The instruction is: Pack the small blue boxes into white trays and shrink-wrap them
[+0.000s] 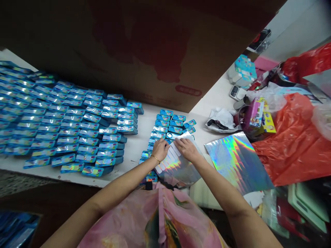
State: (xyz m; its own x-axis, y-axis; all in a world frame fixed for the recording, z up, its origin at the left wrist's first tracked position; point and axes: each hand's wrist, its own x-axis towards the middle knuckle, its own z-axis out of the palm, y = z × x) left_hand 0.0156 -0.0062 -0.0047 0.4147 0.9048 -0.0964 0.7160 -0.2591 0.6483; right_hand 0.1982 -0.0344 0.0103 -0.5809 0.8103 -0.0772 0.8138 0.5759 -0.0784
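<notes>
A shiny rainbow-silver sticker sheet [178,170] lies in front of me, partly over small blue boxes. Pale strips show in a row along its left side. My left hand [160,150] is closed, its thumb and fingers pinched at the sheet's upper left edge; anything tiny between the fingertips is hidden. My right hand [186,148] grips the upper part of the same sheet, fingers bent over it. Just beyond both hands, a group of blue boxes [176,130] stands in short rows.
Many more blue boxes [64,131] fill the table's left side. A large cardboard carton [155,51] rises behind. On the right are a second silver sheet [238,162], a white plastic bag [222,119], a purple and yellow box [258,117] and a red plastic bag [284,144].
</notes>
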